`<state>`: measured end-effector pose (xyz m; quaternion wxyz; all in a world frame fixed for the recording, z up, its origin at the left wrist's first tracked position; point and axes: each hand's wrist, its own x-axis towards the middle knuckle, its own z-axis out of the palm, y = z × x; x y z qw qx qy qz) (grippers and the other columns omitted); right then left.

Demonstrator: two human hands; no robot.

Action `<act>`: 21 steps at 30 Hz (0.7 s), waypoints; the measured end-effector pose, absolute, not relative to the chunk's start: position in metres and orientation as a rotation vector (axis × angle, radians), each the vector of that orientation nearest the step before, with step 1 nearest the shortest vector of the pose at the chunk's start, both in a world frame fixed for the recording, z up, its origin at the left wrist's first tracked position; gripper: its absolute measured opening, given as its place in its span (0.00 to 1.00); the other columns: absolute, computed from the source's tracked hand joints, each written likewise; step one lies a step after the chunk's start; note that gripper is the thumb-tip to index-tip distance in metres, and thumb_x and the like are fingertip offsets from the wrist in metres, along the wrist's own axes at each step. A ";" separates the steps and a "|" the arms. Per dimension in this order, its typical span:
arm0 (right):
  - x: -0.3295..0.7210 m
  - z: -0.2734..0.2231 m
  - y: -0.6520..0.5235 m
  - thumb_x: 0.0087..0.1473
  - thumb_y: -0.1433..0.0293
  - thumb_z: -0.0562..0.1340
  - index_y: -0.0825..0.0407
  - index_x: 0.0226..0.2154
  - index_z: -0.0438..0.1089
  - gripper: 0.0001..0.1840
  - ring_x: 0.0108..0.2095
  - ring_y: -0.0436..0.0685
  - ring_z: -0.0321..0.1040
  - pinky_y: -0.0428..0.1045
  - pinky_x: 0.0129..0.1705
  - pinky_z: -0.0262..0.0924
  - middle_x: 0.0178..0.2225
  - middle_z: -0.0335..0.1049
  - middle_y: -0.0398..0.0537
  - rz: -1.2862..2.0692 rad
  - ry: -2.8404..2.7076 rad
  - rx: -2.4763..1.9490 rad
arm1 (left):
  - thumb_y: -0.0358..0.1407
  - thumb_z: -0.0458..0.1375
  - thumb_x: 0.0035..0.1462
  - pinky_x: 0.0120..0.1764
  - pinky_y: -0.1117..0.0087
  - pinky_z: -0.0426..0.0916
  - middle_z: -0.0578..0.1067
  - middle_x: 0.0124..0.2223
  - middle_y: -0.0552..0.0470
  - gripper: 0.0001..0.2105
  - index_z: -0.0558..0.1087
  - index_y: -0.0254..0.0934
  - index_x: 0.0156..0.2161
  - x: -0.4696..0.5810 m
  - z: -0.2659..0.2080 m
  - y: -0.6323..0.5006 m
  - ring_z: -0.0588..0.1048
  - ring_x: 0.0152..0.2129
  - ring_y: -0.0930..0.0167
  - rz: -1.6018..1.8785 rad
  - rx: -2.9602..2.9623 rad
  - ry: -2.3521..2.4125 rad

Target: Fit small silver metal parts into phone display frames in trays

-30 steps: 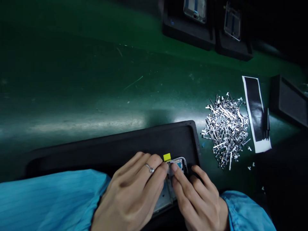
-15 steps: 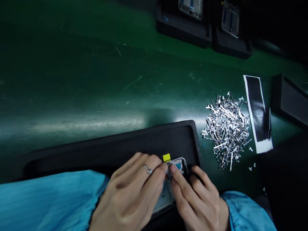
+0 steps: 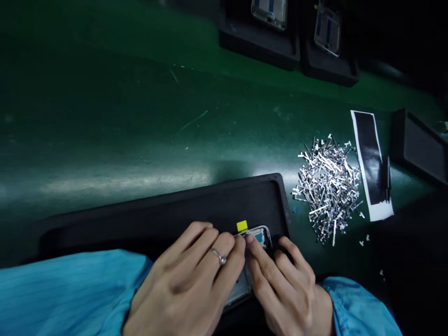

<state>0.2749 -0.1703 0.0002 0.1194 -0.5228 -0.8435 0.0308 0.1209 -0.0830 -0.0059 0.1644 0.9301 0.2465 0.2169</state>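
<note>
Left hand: the left hand (image 3: 189, 284) is kept palm down over the frame (image 3: 241, 285), its fingers bunched; whether anything is pinched cannot be told, as the fingertips are hidden.
Left hand, change: compared with half a second ago, it is drawn slightly lower in view, and the ring (image 3: 220, 257) is carried down with it.
Right hand: by the right hand (image 3: 289, 284) the frame's upper end is touched with the index fingertip, just beside the left fingers; the other fingers are curled, and whether a grip is made cannot be told.
Right hand, change: the index fingertip is shifted slightly up, closer to the frame's top edge.
Frame: it is seen in the near tray (image 3: 210, 205), toward its right end, partly covered by both hands; a blue patch (image 3: 259, 238) is left exposed near the corner.
Yellow tab: the yellow tab (image 3: 241, 226) is seen jutting past the frame's top edge, as before.
Pile: the strips (image 3: 329, 182) are heaped right of the near tray, unchanged.
Sheet: the sheet (image 3: 369, 158), black on white backing, is laid just beside the pile.
Far trays: the far trays (image 3: 259, 46) are seen farther left than before, each with a frame inside.
</note>
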 end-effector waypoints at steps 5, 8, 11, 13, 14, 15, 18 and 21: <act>0.273 -0.002 -0.171 0.53 0.79 0.44 0.63 0.38 0.66 0.18 0.27 0.53 0.61 0.57 0.42 0.55 0.49 0.61 0.61 0.103 -2.381 -1.541 | 0.21 0.45 0.53 0.34 0.65 0.64 0.71 0.30 0.48 0.11 0.70 0.30 0.32 0.123 0.000 -0.074 0.67 0.27 0.69 0.670 2.716 0.660; 0.272 -0.003 -0.171 0.52 0.79 0.44 0.63 0.38 0.67 0.18 0.29 0.54 0.62 0.57 0.41 0.56 0.49 0.61 0.61 0.097 -2.355 -1.545 | 0.22 0.44 0.54 0.27 0.68 0.62 0.69 0.26 0.52 0.13 0.69 0.33 0.28 0.126 0.003 -0.071 0.66 0.24 0.71 0.560 2.541 0.788; 0.273 -0.003 -0.170 0.51 0.79 0.45 0.64 0.39 0.66 0.18 0.29 0.54 0.63 0.57 0.40 0.57 0.50 0.59 0.63 0.063 -2.371 -1.509 | 0.22 0.43 0.55 0.25 0.68 0.60 0.67 0.24 0.53 0.15 0.68 0.34 0.25 0.129 0.004 -0.072 0.64 0.23 0.72 0.553 2.437 0.866; 0.275 -0.002 -0.168 0.51 0.78 0.46 0.64 0.40 0.66 0.18 0.27 0.54 0.62 0.57 0.39 0.58 0.50 0.59 0.64 0.023 -2.426 -1.462 | 0.22 0.43 0.55 0.26 0.68 0.59 0.67 0.25 0.53 0.14 0.67 0.34 0.25 0.129 0.002 -0.075 0.63 0.24 0.72 0.617 2.405 0.887; 0.275 -0.001 -0.167 0.51 0.78 0.46 0.64 0.40 0.66 0.18 0.26 0.54 0.62 0.57 0.38 0.59 0.49 0.59 0.64 0.001 -2.461 -1.440 | 0.23 0.43 0.55 0.27 0.67 0.59 0.67 0.25 0.53 0.14 0.67 0.34 0.25 0.130 0.000 -0.076 0.63 0.24 0.72 0.637 2.391 0.898; 0.275 -0.001 -0.165 0.51 0.77 0.46 0.63 0.40 0.66 0.18 0.25 0.54 0.62 0.57 0.38 0.59 0.49 0.60 0.64 -0.020 -2.491 -1.429 | 0.23 0.43 0.56 0.27 0.67 0.59 0.67 0.26 0.53 0.14 0.67 0.34 0.25 0.129 -0.001 -0.077 0.62 0.24 0.71 0.641 2.379 0.907; 0.274 0.002 -0.163 0.51 0.77 0.47 0.62 0.39 0.66 0.17 0.24 0.54 0.61 0.57 0.38 0.59 0.47 0.63 0.63 -0.075 -2.533 -1.446 | 0.23 0.42 0.55 0.28 0.67 0.58 0.67 0.26 0.53 0.14 0.67 0.35 0.26 0.127 -0.003 -0.076 0.62 0.25 0.71 0.649 2.397 0.904; 0.272 0.003 -0.163 0.50 0.78 0.48 0.62 0.38 0.67 0.16 0.24 0.53 0.60 0.57 0.37 0.59 0.46 0.63 0.62 -0.117 -2.544 -1.483 | 0.22 0.42 0.54 0.32 0.65 0.59 0.68 0.28 0.51 0.14 0.69 0.34 0.29 0.121 0.001 -0.072 0.64 0.27 0.70 0.582 2.519 0.827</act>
